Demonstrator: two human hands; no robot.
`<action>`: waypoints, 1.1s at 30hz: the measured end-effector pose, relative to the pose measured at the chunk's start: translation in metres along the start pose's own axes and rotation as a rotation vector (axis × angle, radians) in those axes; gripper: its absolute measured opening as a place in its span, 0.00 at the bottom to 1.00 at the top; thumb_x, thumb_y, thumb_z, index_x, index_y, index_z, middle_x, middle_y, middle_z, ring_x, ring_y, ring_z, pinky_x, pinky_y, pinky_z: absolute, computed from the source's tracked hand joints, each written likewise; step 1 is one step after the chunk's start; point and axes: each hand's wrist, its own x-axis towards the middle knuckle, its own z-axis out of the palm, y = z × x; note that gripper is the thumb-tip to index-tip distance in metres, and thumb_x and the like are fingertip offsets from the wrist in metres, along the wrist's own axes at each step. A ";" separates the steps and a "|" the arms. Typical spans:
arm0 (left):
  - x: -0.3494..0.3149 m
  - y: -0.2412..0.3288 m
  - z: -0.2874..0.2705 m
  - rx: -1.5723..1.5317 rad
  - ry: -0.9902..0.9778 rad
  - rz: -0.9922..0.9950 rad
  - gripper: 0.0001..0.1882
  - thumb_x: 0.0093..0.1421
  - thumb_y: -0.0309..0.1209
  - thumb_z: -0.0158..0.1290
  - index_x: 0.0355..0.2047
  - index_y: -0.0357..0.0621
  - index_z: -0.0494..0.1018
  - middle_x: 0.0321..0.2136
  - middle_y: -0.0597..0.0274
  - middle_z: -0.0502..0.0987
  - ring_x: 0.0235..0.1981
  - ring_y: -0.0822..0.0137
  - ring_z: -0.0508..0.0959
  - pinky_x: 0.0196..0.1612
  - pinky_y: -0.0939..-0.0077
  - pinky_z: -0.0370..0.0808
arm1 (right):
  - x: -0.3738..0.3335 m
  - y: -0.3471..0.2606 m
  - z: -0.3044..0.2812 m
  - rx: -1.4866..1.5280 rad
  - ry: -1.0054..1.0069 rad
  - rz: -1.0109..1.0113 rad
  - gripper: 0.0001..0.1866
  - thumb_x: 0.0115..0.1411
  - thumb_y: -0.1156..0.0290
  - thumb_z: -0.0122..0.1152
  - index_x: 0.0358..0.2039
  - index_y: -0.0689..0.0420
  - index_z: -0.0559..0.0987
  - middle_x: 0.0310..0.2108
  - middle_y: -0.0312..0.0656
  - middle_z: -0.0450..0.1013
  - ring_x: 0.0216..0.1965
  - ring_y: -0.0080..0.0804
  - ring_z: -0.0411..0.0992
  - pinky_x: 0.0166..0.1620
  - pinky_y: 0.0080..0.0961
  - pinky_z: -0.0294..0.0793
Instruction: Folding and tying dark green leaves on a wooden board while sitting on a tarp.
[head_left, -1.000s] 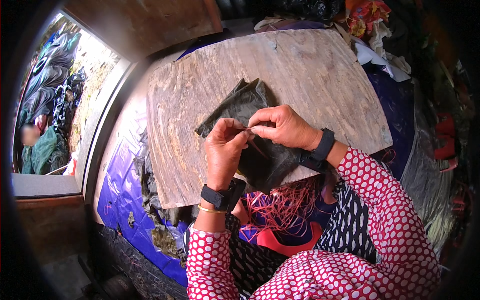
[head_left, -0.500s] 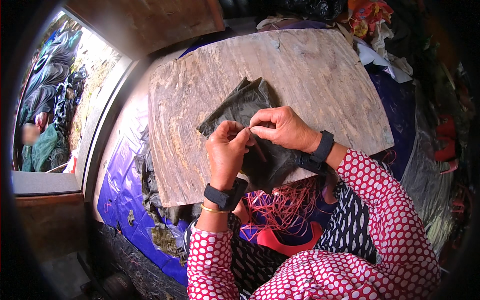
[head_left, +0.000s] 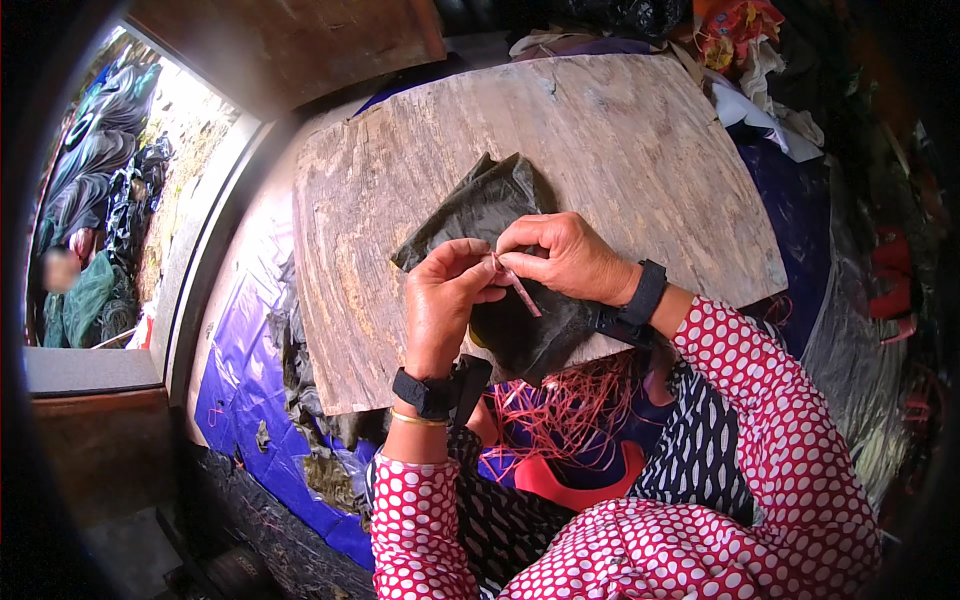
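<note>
Pinched by closed fingertips of left hand [head_left: 440,300] and right hand [head_left: 577,262], angled inward: pink strip [head_left: 525,297]; underneath, dark sheet [head_left: 487,200].

Bright daylight filled an opening [head_left: 208,90] at the left, edged by a pale frame [head_left: 202,255], with dark bundles [head_left: 88,195] heaped outside. A brown panel [head_left: 290,45] stood at the upper left, and glossy blue sheeting [head_left: 235,375] spread around a weathered wooden board [head_left: 640,180].

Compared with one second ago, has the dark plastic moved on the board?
No; against the board, the dark plastic shows no clear shift in any direction.
</note>
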 end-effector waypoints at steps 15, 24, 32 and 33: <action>-0.001 -0.004 -0.007 0.355 0.025 0.034 0.06 0.56 0.25 0.53 0.31 0.33 0.73 0.23 0.64 0.75 0.22 0.76 0.75 0.26 0.84 0.72 | 0.000 0.004 -0.018 -0.188 -0.045 -0.030 0.05 0.51 0.73 0.59 0.28 0.60 0.76 0.26 0.45 0.73 0.28 0.42 0.73 0.33 0.30 0.72; -0.009 -0.003 -0.009 0.772 0.047 0.202 0.03 0.53 0.23 0.53 0.28 0.34 0.72 0.17 0.65 0.72 0.20 0.75 0.73 0.23 0.81 0.69 | -0.002 0.006 -0.021 -0.229 -0.086 -0.014 0.05 0.52 0.73 0.57 0.27 0.61 0.75 0.27 0.47 0.73 0.29 0.44 0.73 0.32 0.32 0.71; -0.018 0.003 -0.010 0.891 0.121 0.349 0.10 0.45 0.22 0.56 0.31 0.36 0.74 0.26 0.50 0.76 0.29 0.54 0.77 0.33 0.68 0.73 | -0.005 0.010 -0.033 -0.303 -0.036 0.028 0.06 0.50 0.73 0.56 0.31 0.56 0.76 0.28 0.44 0.73 0.33 0.43 0.73 0.37 0.34 0.72; -0.021 0.003 -0.015 0.893 0.122 0.351 0.10 0.45 0.22 0.56 0.31 0.36 0.74 0.26 0.50 0.76 0.29 0.54 0.77 0.33 0.68 0.73 | -0.005 0.012 -0.036 -0.302 -0.034 0.026 0.06 0.50 0.73 0.56 0.31 0.56 0.76 0.28 0.44 0.73 0.33 0.43 0.73 0.37 0.34 0.72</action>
